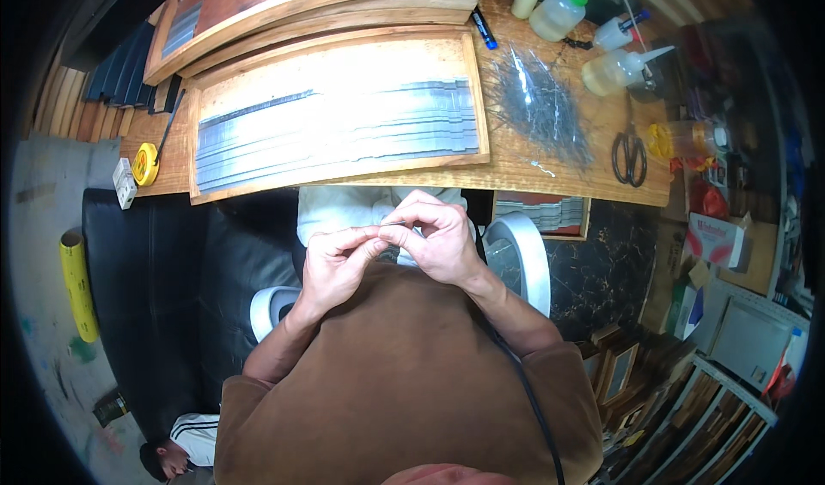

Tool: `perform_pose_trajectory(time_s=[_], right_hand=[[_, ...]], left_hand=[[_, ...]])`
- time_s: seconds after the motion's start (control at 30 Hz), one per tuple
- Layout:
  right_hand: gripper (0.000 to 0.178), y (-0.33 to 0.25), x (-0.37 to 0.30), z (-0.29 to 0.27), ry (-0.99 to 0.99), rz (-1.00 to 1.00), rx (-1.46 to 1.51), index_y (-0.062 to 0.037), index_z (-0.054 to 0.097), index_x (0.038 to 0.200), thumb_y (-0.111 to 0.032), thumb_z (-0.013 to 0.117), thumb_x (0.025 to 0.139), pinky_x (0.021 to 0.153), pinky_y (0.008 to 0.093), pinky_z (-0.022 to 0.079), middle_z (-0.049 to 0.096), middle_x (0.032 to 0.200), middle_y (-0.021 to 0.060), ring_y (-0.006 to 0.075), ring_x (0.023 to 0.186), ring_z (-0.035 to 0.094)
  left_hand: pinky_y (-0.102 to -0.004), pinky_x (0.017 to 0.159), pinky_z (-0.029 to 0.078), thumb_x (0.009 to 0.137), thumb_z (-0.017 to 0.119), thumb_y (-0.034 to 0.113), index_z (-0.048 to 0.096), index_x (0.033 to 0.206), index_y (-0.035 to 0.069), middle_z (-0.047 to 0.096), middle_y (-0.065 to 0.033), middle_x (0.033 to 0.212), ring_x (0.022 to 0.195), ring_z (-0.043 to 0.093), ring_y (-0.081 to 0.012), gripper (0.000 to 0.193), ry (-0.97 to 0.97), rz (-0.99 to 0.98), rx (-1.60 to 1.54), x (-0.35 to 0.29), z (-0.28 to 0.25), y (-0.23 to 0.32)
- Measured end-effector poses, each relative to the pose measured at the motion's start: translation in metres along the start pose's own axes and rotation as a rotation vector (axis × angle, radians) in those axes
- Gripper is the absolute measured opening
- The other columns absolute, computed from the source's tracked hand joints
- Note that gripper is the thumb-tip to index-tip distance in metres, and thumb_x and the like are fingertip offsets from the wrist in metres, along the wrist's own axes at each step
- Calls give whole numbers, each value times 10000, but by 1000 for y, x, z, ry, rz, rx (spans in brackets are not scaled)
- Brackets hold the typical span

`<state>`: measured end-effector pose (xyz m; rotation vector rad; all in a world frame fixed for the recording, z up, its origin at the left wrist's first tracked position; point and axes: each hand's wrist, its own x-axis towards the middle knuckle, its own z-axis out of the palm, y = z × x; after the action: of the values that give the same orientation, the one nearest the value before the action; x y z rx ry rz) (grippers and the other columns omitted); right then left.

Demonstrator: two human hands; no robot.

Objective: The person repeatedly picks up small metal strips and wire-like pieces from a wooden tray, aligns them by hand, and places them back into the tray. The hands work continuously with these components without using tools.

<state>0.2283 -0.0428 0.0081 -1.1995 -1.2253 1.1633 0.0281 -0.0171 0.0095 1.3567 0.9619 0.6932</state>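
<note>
a small, thin, dark strip (394, 223), mostly hidden, sits nearly level, pinched at the fingertips of the left hand (338, 263) and right hand (440, 240).

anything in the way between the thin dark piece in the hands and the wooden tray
Nothing loose shows between the thin dark piece and the wooden tray; only the table's front edge and the tray's own near wall lie between.
</note>
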Motion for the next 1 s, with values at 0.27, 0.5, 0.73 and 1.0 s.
perform_pose_trajectory(time_s=[0.27,0.5,0.73,1.0], right_hand=[[77,-3,-15,-17,48,46,6,-11,800,940,-20,817,866,611,240,459,699,846,37,80,710,600],[104,-18,-38,-47,169,74,-123,6,794,926,6,831,829,670,275,498,704,841,66,118,719,615],[97,-26,-45,-49,231,85,-89,3,801,925,14,829,833,671,268,500,712,852,68,115,724,620],[61,-5,-14,-33,54,149,84,51,779,954,11,780,908,581,243,544,701,879,78,108,691,682]], left_hand=[[-259,778,586,983,742,71,767,1164,-27,809,-107,995,858,730,-106,208,-213,7,92,15,3,13],[-296,926,590,1004,723,164,670,1323,-52,787,-176,1111,1040,758,-207,389,-220,233,249,108,59,94],[-351,948,566,1061,632,198,609,1365,-56,757,-209,1125,1060,745,-275,397,-224,489,213,115,67,83],[-262,863,559,1012,710,86,731,1212,-26,782,-69,1041,957,686,-82,230,-474,-176,-233,37,18,9]])
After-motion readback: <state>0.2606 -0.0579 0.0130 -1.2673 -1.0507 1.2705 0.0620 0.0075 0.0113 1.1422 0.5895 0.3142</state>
